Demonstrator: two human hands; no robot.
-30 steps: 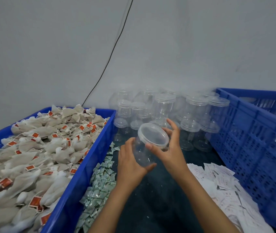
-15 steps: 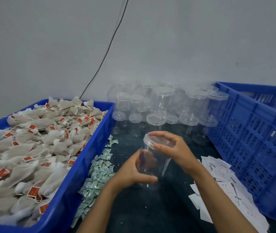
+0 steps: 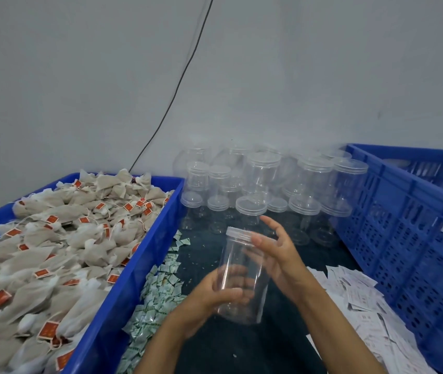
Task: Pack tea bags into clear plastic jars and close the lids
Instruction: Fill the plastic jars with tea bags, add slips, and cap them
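The left hand (image 3: pixel 209 300) grips the lower part of a clear jar (image 3: pixel 242 279), held upright above the dark table (image 3: pixel 242 352), its lid (image 3: pixel 239 234) on. The right hand (image 3: pixel 279 255) is beside the lid with fingers spread and relaxed, gripping nothing. Tea bags (image 3: pixel 53 252) fill the left crate (image 3: pixel 123 292).

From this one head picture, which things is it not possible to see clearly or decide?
- Held jar: whether its lid is screwed tight; too small and blurred.
- Left hand: its fingers show only blurred through the clear wall.
- Rear jars: their count; they overlap and fade against the wall.
- Right blue crate: its contents, hidden by its wall and the frame edge.
- White slips: print too small.
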